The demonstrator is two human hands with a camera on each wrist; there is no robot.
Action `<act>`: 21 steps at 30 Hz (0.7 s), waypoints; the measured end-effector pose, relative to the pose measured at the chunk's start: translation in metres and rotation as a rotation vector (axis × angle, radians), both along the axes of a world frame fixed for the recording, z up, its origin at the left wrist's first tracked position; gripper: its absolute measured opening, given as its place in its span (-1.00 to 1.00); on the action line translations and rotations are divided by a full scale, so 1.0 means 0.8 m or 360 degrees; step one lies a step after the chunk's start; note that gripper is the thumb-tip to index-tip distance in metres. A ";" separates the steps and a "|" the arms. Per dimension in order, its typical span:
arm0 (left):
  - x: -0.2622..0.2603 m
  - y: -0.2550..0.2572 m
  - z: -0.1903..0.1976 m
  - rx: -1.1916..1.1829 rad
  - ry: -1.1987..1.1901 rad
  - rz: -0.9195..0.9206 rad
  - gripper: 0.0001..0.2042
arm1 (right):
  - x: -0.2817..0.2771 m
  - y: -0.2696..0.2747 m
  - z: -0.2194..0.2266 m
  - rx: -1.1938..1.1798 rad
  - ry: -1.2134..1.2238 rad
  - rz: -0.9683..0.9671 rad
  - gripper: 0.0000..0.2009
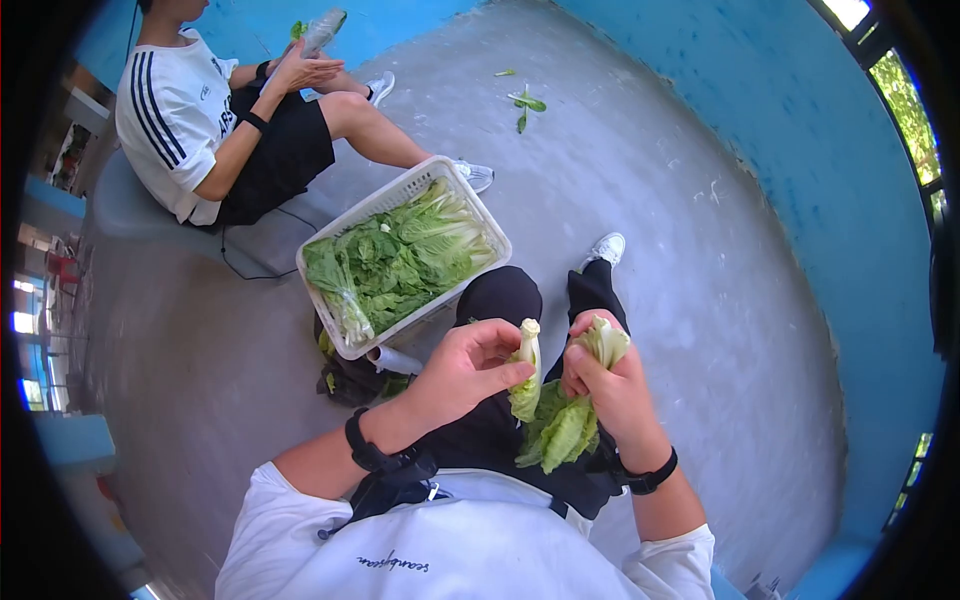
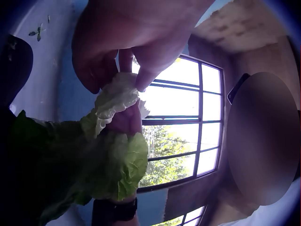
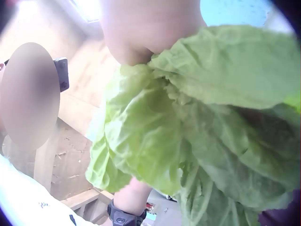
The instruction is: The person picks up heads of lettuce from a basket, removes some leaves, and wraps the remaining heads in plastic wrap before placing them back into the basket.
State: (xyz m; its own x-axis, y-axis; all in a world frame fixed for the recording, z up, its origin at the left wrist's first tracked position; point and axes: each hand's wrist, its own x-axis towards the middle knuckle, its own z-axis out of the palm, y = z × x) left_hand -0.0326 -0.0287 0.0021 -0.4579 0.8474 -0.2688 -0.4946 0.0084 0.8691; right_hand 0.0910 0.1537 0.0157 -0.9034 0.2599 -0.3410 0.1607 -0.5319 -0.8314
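Observation:
Between thumb and fingers, my left hand (image 1: 470, 362) pinches a small lettuce heart (image 1: 527, 385), its pale cut stem end pointing up. Beside it, my right hand (image 1: 618, 385) grips a bunch of loose lettuce leaves (image 1: 562, 432) by their white stalks, and the green blades hang down over my lap. The right wrist view shows these broad leaves (image 3: 141, 132) spreading below the hand (image 3: 150, 28). Seen from the left wrist, the fingers (image 2: 84, 70) hold the pale, frilled top of a leaf (image 2: 117, 96).
A white plastic crate (image 1: 327, 325) full of leafy greens (image 1: 400, 255) stands in front of my knees. Behind it sits another person (image 1: 180, 120) holding a wrapped vegetable (image 1: 322, 32). Scraps of leaf (image 1: 524, 104) lie on the grey floor. Below the crate is a white roll (image 1: 393, 360).

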 end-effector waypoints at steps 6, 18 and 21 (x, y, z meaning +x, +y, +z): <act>0.008 0.002 0.009 -0.0187 0.0382 -0.0056 -0.76 | -0.001 -0.004 -0.004 0.0420 -0.0071 -0.0008 -0.70; 0.001 0.008 0.016 -0.0419 0.0743 -0.0313 -0.78 | 0.003 0.012 0.008 0.0756 -0.0217 0.0271 -0.78; -0.002 0.010 0.014 -0.0425 0.0914 -0.0397 -0.79 | 0.004 0.020 0.018 0.0864 -0.0230 0.0404 -0.79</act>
State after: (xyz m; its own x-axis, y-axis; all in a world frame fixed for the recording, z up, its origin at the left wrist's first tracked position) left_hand -0.0340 -0.0210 0.0136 -0.3898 0.8846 -0.2561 0.0895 0.3132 0.9455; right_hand 0.0939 0.1698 0.0298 -0.9144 0.2136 -0.3439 0.3581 0.0309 -0.9332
